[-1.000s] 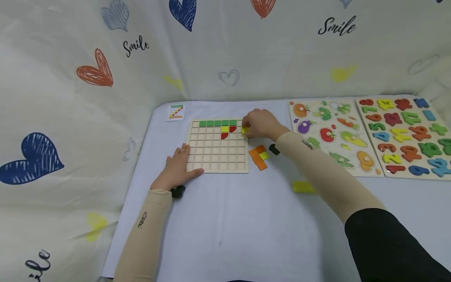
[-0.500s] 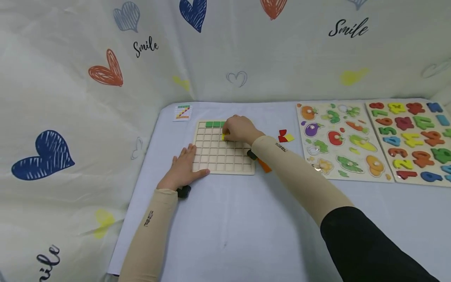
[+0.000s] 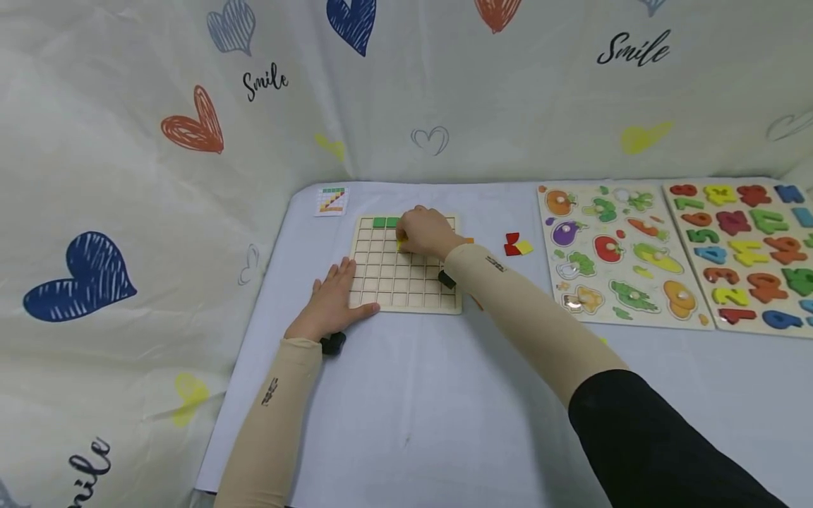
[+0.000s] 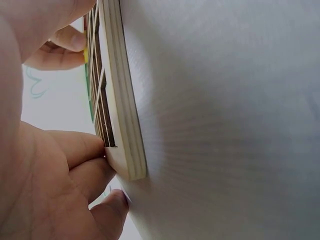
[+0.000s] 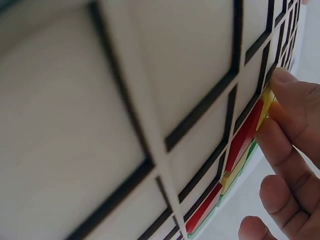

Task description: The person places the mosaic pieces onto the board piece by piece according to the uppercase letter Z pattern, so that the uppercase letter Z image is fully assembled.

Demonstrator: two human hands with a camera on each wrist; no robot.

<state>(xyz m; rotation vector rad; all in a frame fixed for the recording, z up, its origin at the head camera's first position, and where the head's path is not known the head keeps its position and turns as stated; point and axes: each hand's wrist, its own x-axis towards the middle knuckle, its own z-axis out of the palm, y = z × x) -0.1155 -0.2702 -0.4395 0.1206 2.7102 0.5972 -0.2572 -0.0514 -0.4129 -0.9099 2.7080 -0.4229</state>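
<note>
Pinching a yellow tile [image 5: 266, 98] in the right hand [image 3: 424, 233], a red tile [image 5: 243, 137] just beside the fingertips; touching the grid board [image 3: 400, 289] with the left hand [image 3: 327, 300], fingers outstretched.

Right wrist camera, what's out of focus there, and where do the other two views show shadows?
Right wrist view: the nearest squares of the wooden grid board are soft, the right hand sharper; head view: a soft shadow on the white tablecloth beside the right arm's beige sleeve; left wrist view: a shadow on the cloth along the board's edge.
</note>
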